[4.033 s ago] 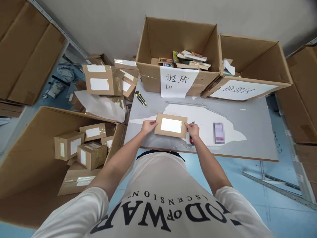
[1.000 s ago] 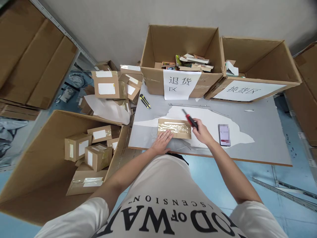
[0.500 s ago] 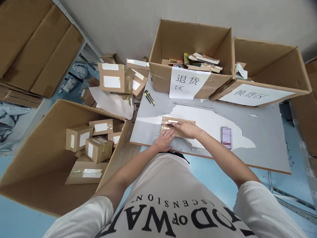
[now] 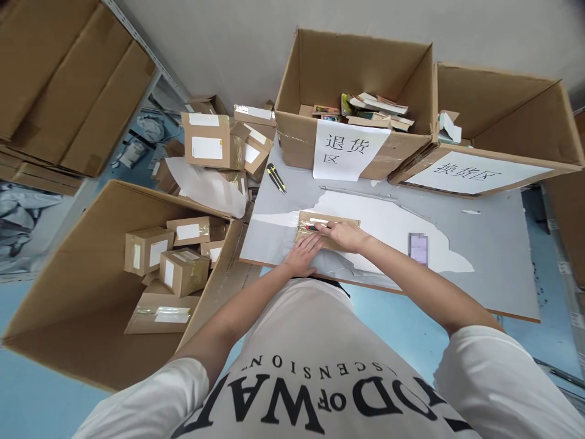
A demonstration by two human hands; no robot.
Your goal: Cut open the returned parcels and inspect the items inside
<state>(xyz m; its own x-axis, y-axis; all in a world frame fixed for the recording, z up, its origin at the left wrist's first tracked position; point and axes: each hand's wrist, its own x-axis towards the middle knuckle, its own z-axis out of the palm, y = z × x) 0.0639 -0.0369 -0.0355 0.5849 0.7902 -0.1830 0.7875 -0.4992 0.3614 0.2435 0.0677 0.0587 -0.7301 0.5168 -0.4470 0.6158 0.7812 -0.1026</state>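
A small flat cardboard parcel sealed with clear tape lies on the grey table, taped side up. My left hand presses flat on its near left corner, fingers spread. My right hand grips a red-handled box cutter and holds its tip against the tape near the parcel's left end.
A yellow-black utility knife lies at the table's far left. A phone lies to the right of the parcel. Two big open boxes with paper signs stand at the back. A large floor box at the left holds several parcels.
Four seconds ago both hands held the parcel label side up. It has since been flipped, my right hand picked up the red cutter, swung it down and set the blade on the tape.
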